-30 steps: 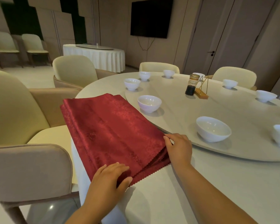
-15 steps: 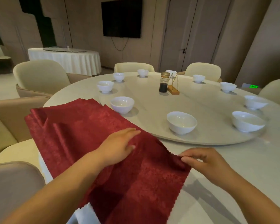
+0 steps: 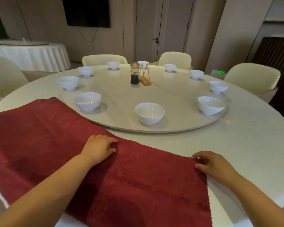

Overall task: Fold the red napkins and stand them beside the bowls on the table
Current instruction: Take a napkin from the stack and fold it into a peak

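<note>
red scallop-edged cloth napkin (image 3: pixel 138 177): spread flat at near edge of round white surface (image 3: pixel 252 145), near white ceramic bowl (image 3: pixel 149 113) on raised turntable (image 3: pixel 179 126) | left hand (image 3: pixel 99 149): fingers (image 3: pixel 108 140) relaxed, pressed on far hem | right hand (image 3: pixel 210 164): fingers (image 3: pixel 198 154) pinching far right corner

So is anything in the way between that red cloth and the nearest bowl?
Nothing visible. The red napkin lies spread on the table, left hand pressing it, right hand at its corner. Only bare tabletop and the raised edge of the turntable separate it from the nearest bowl.
</note>
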`<control>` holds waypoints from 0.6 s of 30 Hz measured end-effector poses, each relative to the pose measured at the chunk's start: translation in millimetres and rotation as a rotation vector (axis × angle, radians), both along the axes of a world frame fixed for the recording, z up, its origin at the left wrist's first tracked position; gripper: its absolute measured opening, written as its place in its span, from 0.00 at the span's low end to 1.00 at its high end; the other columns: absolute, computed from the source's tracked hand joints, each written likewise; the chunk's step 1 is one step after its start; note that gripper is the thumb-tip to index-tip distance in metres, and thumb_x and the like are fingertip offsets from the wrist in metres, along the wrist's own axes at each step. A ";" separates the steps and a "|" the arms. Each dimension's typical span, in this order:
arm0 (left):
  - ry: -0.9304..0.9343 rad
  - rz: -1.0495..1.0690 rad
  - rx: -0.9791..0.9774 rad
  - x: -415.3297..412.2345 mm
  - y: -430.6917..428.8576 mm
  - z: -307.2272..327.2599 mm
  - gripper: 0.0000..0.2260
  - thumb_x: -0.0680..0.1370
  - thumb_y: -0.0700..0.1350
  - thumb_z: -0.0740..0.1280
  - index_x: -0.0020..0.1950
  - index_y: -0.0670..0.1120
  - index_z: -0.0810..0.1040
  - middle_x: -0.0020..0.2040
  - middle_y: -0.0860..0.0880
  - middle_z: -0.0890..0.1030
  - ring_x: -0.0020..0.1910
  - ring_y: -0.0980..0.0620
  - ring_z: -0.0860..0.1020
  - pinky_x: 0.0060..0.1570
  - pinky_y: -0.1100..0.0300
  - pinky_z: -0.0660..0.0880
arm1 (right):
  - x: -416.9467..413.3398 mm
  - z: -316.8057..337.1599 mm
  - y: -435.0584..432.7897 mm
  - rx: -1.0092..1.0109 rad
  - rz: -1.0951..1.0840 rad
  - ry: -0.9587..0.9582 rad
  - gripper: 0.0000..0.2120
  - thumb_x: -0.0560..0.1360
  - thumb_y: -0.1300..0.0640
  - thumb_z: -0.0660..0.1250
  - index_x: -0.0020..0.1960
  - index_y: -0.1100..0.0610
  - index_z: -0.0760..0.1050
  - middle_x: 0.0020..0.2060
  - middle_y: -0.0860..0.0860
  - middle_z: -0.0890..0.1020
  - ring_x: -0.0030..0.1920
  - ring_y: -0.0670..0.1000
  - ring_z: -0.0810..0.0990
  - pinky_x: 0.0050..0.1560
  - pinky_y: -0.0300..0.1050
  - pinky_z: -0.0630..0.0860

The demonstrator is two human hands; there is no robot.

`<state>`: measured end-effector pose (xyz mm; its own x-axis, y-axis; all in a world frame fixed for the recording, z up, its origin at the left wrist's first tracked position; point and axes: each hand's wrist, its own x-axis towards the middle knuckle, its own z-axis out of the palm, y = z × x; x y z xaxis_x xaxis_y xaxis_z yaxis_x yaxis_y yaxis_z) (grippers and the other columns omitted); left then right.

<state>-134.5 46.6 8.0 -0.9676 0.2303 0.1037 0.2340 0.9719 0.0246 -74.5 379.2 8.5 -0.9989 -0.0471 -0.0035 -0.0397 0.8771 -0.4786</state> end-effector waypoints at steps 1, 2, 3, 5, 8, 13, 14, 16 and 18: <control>-0.026 0.009 0.035 -0.3 -1.3 0.7 0.19 0.79 0.52 0.61 0.70 0.54 0.66 0.54 0.55 0.76 0.60 0.54 0.71 0.55 0.63 0.62 | -1.6 -2.0 -1.9 0.019 0.010 -0.008 0.10 0.74 0.60 0.67 0.55 0.53 0.77 0.46 0.45 0.77 0.47 0.45 0.74 0.47 0.33 0.65; -0.068 0.023 0.078 -0.9 -2.5 1.4 0.20 0.78 0.51 0.61 0.70 0.54 0.65 0.50 0.55 0.76 0.59 0.54 0.72 0.55 0.64 0.62 | -2.6 -3.7 -3.4 0.024 0.008 -0.009 0.10 0.74 0.60 0.67 0.54 0.53 0.77 0.47 0.45 0.77 0.49 0.46 0.75 0.48 0.33 0.66; -0.113 0.034 0.120 -2.1 -3.5 2.4 0.22 0.78 0.51 0.62 0.71 0.53 0.63 0.46 0.55 0.74 0.58 0.54 0.73 0.55 0.64 0.63 | -3.4 -5.2 -4.1 0.021 0.001 0.000 0.09 0.74 0.60 0.66 0.54 0.54 0.78 0.47 0.45 0.78 0.48 0.45 0.74 0.48 0.32 0.66; -0.179 0.033 0.138 -6.8 -4.1 5.3 0.26 0.77 0.51 0.63 0.73 0.53 0.58 0.46 0.55 0.72 0.59 0.52 0.72 0.57 0.62 0.63 | -4.6 -7.7 -3.3 0.012 -0.020 0.020 0.09 0.75 0.60 0.66 0.54 0.54 0.78 0.47 0.46 0.78 0.47 0.44 0.73 0.47 0.32 0.65; -0.249 0.022 -0.026 -15.9 -2.8 11.2 0.30 0.76 0.53 0.65 0.74 0.57 0.55 0.70 0.49 0.63 0.71 0.47 0.58 0.68 0.56 0.54 | -5.0 -8.4 -2.1 0.025 -0.033 0.013 0.09 0.75 0.59 0.65 0.54 0.54 0.79 0.45 0.45 0.77 0.46 0.43 0.72 0.46 0.32 0.64; -0.276 -0.057 -0.035 -24.8 -4.6 13.4 0.22 0.73 0.52 0.68 0.67 0.53 0.70 0.70 0.54 0.65 0.72 0.54 0.57 0.71 0.54 0.44 | -3.1 -13.0 0.1 0.154 -0.028 0.127 0.09 0.76 0.56 0.63 0.54 0.50 0.79 0.44 0.41 0.76 0.46 0.41 0.69 0.42 0.31 0.61; -0.221 -0.076 0.011 -24.7 -5.8 11.8 0.18 0.73 0.51 0.69 0.62 0.52 0.74 0.65 0.56 0.70 0.69 0.56 0.62 0.70 0.55 0.44 | -2.4 -13.8 0.9 0.160 -0.039 0.155 0.09 0.77 0.56 0.63 0.55 0.49 0.79 0.46 0.42 0.78 0.46 0.41 0.69 0.41 0.30 0.62; -0.078 -0.115 0.142 -23.9 -8.6 9.7 0.07 0.72 0.51 0.70 0.48 0.55 0.76 0.53 0.58 0.76 0.60 0.58 0.70 0.69 0.59 0.46 | -0.9 -14.3 2.1 0.136 -0.055 0.190 0.10 0.76 0.55 0.63 0.57 0.50 0.78 0.48 0.43 0.79 0.46 0.41 0.69 0.41 0.29 0.63; 0.005 -0.155 0.303 -20.0 -10.4 11.9 0.09 0.71 0.51 0.71 0.36 0.59 0.71 0.41 0.64 0.76 0.51 0.61 0.73 0.67 0.60 0.52 | 0.0 -14.7 2.2 0.104 -0.011 0.192 0.14 0.75 0.53 0.65 0.61 0.48 0.75 0.50 0.42 0.77 0.49 0.41 0.68 0.46 0.30 0.61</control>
